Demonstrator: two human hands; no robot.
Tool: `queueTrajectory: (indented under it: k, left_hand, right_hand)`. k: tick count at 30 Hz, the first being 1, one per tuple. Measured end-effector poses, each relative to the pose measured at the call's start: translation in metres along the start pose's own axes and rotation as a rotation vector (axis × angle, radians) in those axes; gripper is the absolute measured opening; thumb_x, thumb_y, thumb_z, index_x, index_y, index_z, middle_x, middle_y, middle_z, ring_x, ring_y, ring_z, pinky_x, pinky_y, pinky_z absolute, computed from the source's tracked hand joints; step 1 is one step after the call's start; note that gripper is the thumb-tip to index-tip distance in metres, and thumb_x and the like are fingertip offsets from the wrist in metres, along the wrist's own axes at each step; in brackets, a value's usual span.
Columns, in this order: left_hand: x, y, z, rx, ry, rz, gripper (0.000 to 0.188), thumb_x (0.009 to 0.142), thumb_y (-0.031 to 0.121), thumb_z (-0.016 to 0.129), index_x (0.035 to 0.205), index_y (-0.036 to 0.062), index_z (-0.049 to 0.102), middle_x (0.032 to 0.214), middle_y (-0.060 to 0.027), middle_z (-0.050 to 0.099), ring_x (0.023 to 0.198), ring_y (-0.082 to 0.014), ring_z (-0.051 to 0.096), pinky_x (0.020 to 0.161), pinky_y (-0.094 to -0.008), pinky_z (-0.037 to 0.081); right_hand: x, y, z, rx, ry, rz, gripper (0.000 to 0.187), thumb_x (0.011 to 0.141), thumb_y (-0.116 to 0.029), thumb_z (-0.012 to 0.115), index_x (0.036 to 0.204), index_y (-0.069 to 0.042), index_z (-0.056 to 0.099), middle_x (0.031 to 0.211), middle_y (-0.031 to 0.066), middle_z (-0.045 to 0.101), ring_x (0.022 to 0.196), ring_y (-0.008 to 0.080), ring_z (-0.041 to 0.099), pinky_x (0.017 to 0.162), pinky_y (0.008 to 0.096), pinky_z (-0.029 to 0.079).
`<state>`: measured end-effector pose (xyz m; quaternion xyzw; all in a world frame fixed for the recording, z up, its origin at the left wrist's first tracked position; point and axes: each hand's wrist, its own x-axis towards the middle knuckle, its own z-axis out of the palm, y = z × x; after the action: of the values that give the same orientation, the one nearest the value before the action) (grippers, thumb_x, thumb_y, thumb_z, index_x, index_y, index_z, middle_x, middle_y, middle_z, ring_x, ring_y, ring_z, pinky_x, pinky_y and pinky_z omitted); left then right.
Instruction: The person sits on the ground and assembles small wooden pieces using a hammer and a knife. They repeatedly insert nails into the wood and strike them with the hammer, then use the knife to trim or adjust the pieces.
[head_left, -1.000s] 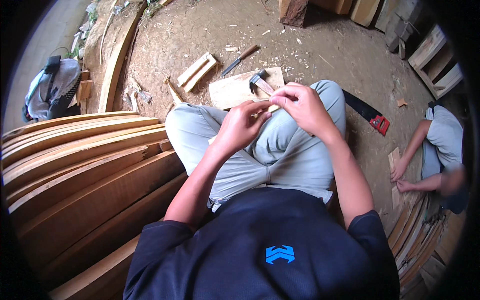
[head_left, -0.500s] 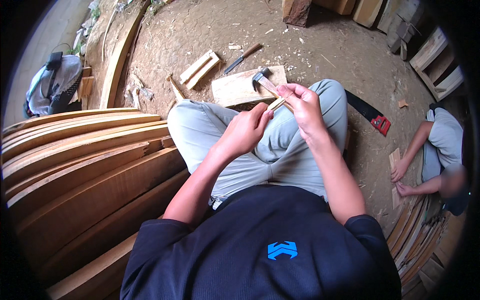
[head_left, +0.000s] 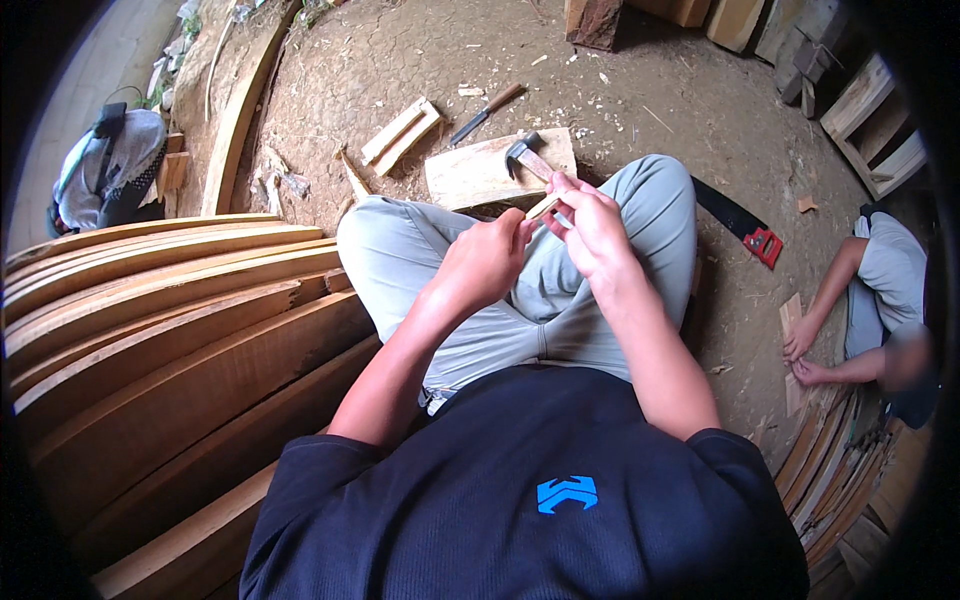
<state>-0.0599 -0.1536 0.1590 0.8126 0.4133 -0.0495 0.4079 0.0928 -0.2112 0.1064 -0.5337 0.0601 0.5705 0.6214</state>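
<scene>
Currently my left hand [head_left: 485,262] and right hand [head_left: 597,222] meet above my knees, both pinching a small wooden stick [head_left: 543,207]; the fingers are clenched on it from either end. I judge the stick light, stiff and liable to snap, so grip near the ends, not mid-span. A claw hammer [head_left: 525,155] lies on the board [head_left: 470,175] just ahead; a handsaw [head_left: 740,222] lies right of my knee.

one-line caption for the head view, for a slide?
Seated person's left hand and right hand hold a small wood piece over a hammer.
</scene>
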Motion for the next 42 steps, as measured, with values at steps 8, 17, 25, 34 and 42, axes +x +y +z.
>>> queueTrajectory:
  k: [8,17,25,34,42]
  left_hand:
    - [0.0,-0.015,0.007,-0.01,0.186,-0.046,0.035,0.104,0.034,0.051,0.109,0.0017,0.064,0.089,-0.028,0.067,0.093,-0.0462,0.066,0.078,-0.0513,0.05]
    - [0.019,-0.008,0.004,-0.01,0.181,0.081,0.029,0.103,0.03,0.052,0.107,0.0021,0.057,0.088,-0.0314,0.065,0.089,-0.0506,0.063,0.075,-0.0581,0.048]
    - [0.018,-0.009,-0.005,0.002,0.052,0.198,0.028,0.104,0.031,0.049,0.102,0.0036,0.053,0.082,-0.0281,0.065,0.084,-0.0487,0.064,0.072,-0.0584,0.048]
    - [0.017,-0.02,0.0,0.068,0.028,0.143,0.029,0.103,0.033,0.052,0.102,0.0038,0.053,0.079,-0.0268,0.066,0.081,-0.0486,0.064,0.071,-0.0587,0.048]
    - [0.024,-0.024,0.004,-0.021,0.052,0.12,0.028,0.101,0.03,0.054,0.099,0.0017,0.054,0.086,-0.0278,0.067,0.087,-0.0484,0.064,0.074,-0.057,0.048]
  right_hand:
    - [0.016,0.009,0.001,-0.296,-0.139,-0.303,0.021,0.096,-0.022,0.071,0.109,-0.006,0.073,0.095,-0.0024,0.072,0.089,0.009,0.065,0.074,0.0264,0.049]
    - [0.012,-0.015,0.015,-1.143,-0.13,-1.358,0.007,0.085,-0.013,0.073,0.085,-0.007,0.075,0.088,0.0073,0.07,0.088,0.028,0.063,0.079,0.0387,0.049]
    - [0.012,-0.035,-0.002,-0.965,-0.194,-1.144,0.009,0.09,-0.016,0.071,0.093,-0.007,0.075,0.089,0.0074,0.072,0.082,0.023,0.066,0.074,0.0343,0.049]
    - [0.037,-0.019,-0.014,-0.528,-0.104,-0.395,0.021,0.101,-0.021,0.064,0.095,-0.003,0.071,0.084,-0.0021,0.068,0.067,0.001,0.055,0.059,0.019,0.04]
    - [0.013,-0.032,-0.003,-1.418,-0.238,-1.518,0.007,0.083,-0.016,0.074,0.086,-0.011,0.07,0.091,0.0024,0.068,0.091,0.0228,0.061,0.084,0.0377,0.046]
